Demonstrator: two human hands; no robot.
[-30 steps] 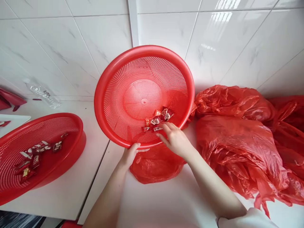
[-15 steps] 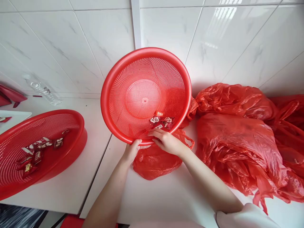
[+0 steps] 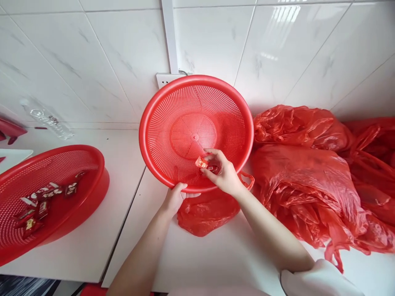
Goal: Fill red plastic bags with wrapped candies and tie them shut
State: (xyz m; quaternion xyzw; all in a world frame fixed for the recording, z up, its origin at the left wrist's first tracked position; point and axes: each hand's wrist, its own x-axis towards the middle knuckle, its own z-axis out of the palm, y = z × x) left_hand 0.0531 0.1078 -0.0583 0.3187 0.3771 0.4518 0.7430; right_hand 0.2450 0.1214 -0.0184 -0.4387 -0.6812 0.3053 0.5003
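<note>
My left hand grips the near rim of a red plastic colander, thumb over the edge and fingers underneath. The colander is tilted so its inside faces me. Inside it, my right hand is closed around small wrapped candies; one red-orange wrapper shows between thumb and fingers, with darker wrappers behind it partly hidden by the hand. Below the colander's near edge lies a red plastic bag on the table.
At left, a second red colander holds several wrapped candies. Behind it lie a clear plastic bottle and a white tray. Full red plastic bags are heaped at right. A power socket sits on the tiled wall.
My right hand has moved from the colander's near rim further inside and gathered the candies. The colander's far rim has dropped a little, uncovering the wall socket.
</note>
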